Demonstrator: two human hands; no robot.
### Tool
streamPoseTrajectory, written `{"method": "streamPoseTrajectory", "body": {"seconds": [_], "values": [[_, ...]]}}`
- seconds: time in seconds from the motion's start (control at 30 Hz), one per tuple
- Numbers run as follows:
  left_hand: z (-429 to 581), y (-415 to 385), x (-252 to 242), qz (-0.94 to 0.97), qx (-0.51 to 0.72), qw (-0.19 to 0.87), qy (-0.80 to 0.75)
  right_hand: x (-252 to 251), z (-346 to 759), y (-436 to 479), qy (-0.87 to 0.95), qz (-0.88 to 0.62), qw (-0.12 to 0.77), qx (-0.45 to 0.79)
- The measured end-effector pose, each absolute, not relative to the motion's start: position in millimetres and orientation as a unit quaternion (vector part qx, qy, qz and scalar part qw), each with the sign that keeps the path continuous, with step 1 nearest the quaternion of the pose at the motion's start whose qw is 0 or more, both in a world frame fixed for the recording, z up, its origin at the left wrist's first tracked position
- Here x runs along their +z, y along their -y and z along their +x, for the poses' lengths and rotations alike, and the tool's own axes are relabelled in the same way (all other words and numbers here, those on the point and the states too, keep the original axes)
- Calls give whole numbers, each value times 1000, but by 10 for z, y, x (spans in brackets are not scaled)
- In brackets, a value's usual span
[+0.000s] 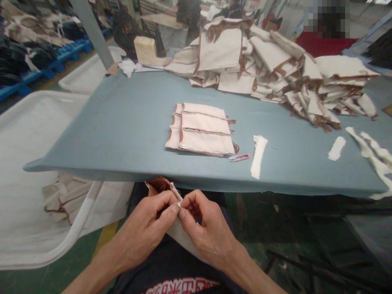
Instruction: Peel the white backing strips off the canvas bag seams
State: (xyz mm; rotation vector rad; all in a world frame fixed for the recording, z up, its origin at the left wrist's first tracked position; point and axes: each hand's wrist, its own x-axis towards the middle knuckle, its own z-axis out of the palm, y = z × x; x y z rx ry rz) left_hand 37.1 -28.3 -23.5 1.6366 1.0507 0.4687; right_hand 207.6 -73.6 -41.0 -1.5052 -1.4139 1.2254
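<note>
Both my hands are below the table's front edge, over my lap. My left hand (146,228) and my right hand (203,226) pinch the same cream fabric piece with brown trim (162,185), fingertips meeting at its edge. The cloth hangs down between my hands onto my dark trousers. On the blue-grey table (122,122) in front of me lies a neat stack of similar cream pieces (202,130). Small pink thread snips (239,157) lie just right of that stack.
A large heap of cream pieces with brown trim (284,69) covers the table's far right. White scraps (258,155) (337,148) lie near the front edge. A white bin (27,183) at my left holds more pieces (65,198). A person in red (324,41) is behind the heap.
</note>
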Motion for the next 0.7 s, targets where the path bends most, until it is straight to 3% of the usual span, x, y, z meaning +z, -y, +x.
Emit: {"method": "streamPoseTrajectory", "body": {"seconds": [0.2, 0.37, 0.53, 0.7], "values": [[497, 322, -400, 657, 272, 498, -496, -514, 1953, 815, 550, -639, 355, 404], [504, 352, -564, 553, 325, 586, -495, -520, 1909, 885, 566, -646, 341, 381], [511, 435, -687, 379, 342, 706, -491, -543, 1893, 887, 558, -614, 394, 396], [485, 434, -573, 484, 341, 657, -467, -636, 2018, 842, 553, -576, 416, 434]]}}
